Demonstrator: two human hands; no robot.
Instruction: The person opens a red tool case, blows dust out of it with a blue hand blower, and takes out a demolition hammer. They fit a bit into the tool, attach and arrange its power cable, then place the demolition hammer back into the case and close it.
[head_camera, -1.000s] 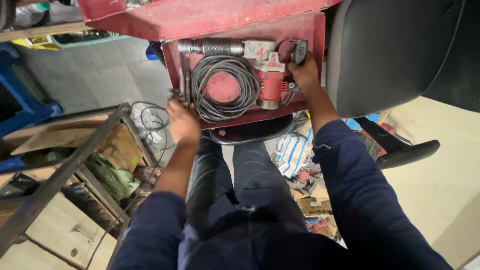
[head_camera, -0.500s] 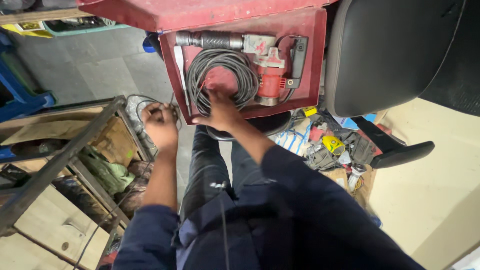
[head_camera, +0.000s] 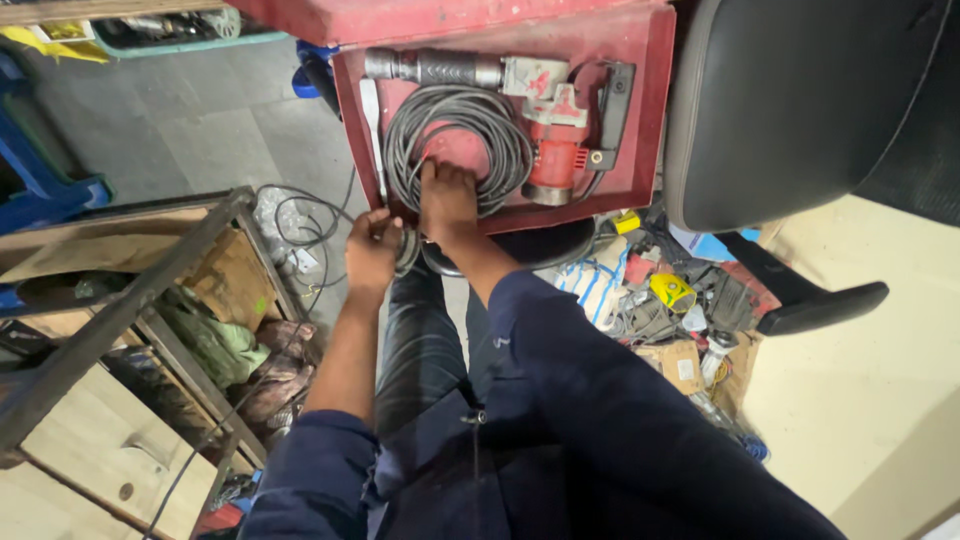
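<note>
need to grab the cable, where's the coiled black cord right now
In the head view, the coiled black cord lies in the open red tool case, left of the red power tool, with the right hand pressing on its lower edge.

the red case (head_camera: 655, 110) is cut off along its top edge by the frame, its lid barely in view. the right hand (head_camera: 447, 198) covers part of the coiled cable (head_camera: 480, 115). what the left hand (head_camera: 372, 255) grips is perhaps a plug, too hidden to tell.
</note>
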